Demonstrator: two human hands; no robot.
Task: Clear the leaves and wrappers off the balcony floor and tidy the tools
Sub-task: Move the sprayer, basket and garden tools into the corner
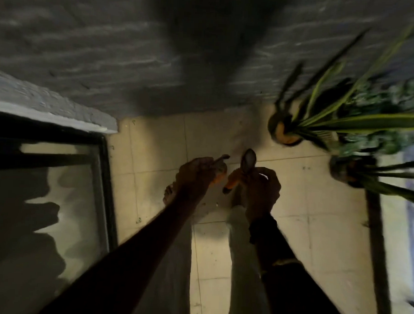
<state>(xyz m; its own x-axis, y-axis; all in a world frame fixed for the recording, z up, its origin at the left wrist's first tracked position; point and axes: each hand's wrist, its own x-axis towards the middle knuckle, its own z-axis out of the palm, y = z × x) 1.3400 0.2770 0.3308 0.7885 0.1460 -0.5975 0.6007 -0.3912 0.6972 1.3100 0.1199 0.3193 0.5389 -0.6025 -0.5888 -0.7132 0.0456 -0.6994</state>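
I look straight down at a dim, tiled balcony floor (226, 134). My left hand (195, 174) grips a small garden tool (221, 164) with an orange handle and a pronged metal end pointing up and right. My right hand (263, 185) holds a small trowel (248, 160), its grey blade pointing away from me and its orange handle (231, 181) sticking out toward the left hand. Both tools are held above the floor, close together. The picture is blurred, so fine detail of the tools is unclear.
A grey brick wall (111, 46) runs across the far side. A glass door with a dark frame (103, 176) stands at the left. Two potted plants (287, 132) (345, 172) with long striped leaves stand at the right. Small specks of debris (138, 220) lie on the tiles. My bare feet show below the hands.
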